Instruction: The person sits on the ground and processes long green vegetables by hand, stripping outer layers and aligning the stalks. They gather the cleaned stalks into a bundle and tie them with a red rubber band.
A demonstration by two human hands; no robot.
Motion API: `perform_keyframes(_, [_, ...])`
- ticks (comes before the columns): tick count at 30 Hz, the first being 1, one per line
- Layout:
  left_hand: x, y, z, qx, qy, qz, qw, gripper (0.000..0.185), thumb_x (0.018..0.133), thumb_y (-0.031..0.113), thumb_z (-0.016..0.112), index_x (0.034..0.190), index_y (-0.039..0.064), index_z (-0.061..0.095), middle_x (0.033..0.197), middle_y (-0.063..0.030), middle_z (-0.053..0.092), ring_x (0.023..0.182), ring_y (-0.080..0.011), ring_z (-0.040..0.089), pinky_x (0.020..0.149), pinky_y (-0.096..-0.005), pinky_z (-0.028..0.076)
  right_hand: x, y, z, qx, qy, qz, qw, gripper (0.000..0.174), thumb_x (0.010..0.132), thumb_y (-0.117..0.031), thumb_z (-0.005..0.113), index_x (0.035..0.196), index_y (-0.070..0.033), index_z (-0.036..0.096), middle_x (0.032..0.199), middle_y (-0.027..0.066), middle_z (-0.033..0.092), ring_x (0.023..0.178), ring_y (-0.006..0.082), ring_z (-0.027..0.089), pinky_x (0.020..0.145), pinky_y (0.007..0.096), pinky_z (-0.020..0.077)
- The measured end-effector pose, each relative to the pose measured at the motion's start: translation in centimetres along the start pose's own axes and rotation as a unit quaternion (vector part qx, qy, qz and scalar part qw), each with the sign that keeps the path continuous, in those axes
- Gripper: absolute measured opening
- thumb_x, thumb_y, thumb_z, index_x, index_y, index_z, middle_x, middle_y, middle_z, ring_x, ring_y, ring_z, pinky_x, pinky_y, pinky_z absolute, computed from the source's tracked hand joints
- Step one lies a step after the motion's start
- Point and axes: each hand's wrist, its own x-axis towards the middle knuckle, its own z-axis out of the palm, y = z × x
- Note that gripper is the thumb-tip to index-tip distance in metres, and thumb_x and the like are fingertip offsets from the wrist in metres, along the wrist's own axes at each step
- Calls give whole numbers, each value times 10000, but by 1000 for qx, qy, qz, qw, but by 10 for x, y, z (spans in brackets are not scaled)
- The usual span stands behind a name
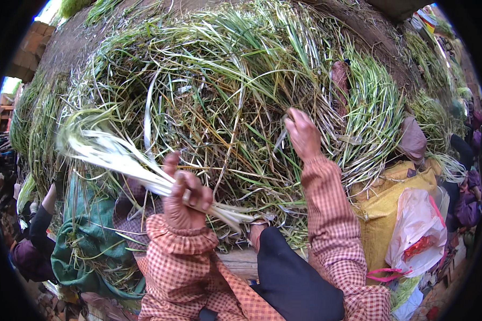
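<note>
My left hand (186, 196) is closed round a bunch of long, pale green-white plant stalks (124, 158). Their leafy tops, blurred, fan out to the left, and the thin white ends stick out on the right below my fingers. The fingers of my right hand (303, 132) are curled over a heap of loose green stalks and withered brown leaves (209, 112). From its fingertips hangs a pale, blurred strip of plant (280, 139). Both arms wear checked sleeves. A knee in dark cloth (293, 277) shows below, between the arms.
Laid stalks (377, 92) curve round the heap's right side, with a reddish wrapped object (340, 86) among them. Nearby at right are a yellow sack (385, 212) and a white plastic bag (417, 232). A green sack (92, 244) lies at left. People sit at both sides.
</note>
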Motion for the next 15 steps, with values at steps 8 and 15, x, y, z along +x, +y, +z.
perform_keyframes(8, [4,-20,-15,39,112,-124,985,160,882,103,603,1032,98,549,884,-89,614,523,-95,522,372,-255,449,-38,-50,-21,109,-190,-59,974,195,894,-252,549,890,-80,641,707,29,628,508,115,517,459,267,448])
perform_keyframes(15, [2,-56,-21,178,139,-204,953,262,777,25,695,991,55,547,769,-32,580,558,-111,562,323,-217,396,-117,-96,-59,211,-152,-89,962,150,781,-204,676,767,-61,632,715,62,628,662,183,602,588,354,472])
